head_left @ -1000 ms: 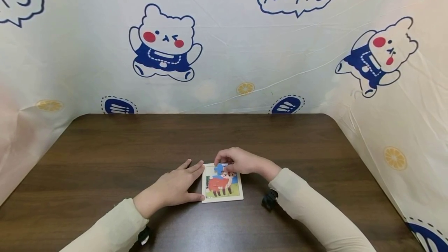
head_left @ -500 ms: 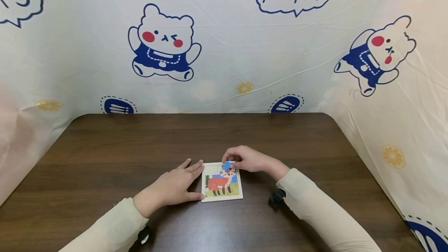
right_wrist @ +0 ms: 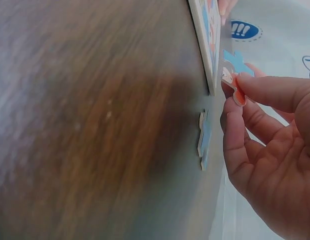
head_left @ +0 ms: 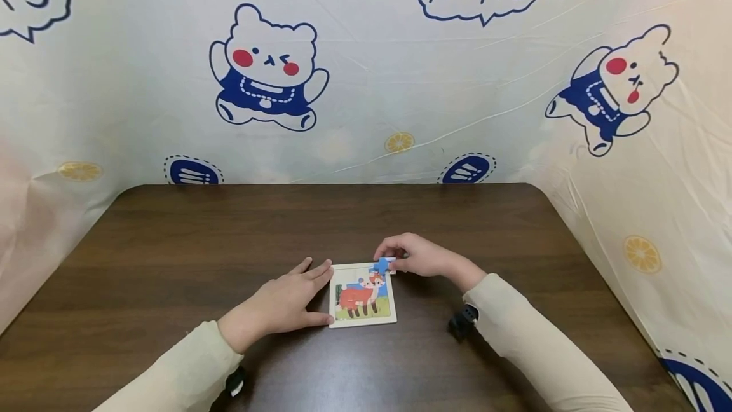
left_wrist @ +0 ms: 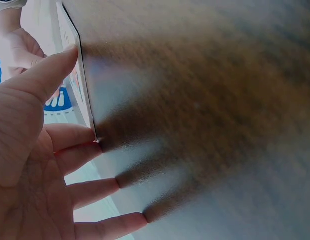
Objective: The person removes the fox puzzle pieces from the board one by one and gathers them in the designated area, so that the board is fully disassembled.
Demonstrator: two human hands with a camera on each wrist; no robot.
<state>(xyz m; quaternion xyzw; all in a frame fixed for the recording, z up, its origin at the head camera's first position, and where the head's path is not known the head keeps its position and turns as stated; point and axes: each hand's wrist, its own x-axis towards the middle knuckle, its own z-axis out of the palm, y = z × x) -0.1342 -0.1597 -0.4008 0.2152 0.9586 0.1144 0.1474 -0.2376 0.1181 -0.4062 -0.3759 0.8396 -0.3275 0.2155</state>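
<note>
A small square jigsaw puzzle in a pale tray (head_left: 366, 323) lies on the table, showing a red-orange deer on grass; its top-left part is bare. My left hand (head_left: 280, 304) is spread flat, thumb and index fingertip touching the tray's left edge. In the left wrist view its other fingertips rest on the tabletop. Above the tray's top right corner, my right hand (head_left: 426, 256) pinches a blue puzzle piece (head_left: 382, 266) between thumb and fingers. Orange and white also show on that piece (right_wrist: 237, 65) in the right wrist view.
Another puzzle piece (right_wrist: 204, 140) lies on the table beside the tray, below the right hand; in the head view that hand mostly hides it. The dark wooden table (head_left: 229, 221) ends at a printed cloth backdrop (head_left: 366, 81) behind and at the sides.
My right hand has lifted the blue puzzle piece off the picture's upper part and carried it right, to the tray's top right corner. My left hand has stayed in place.
</note>
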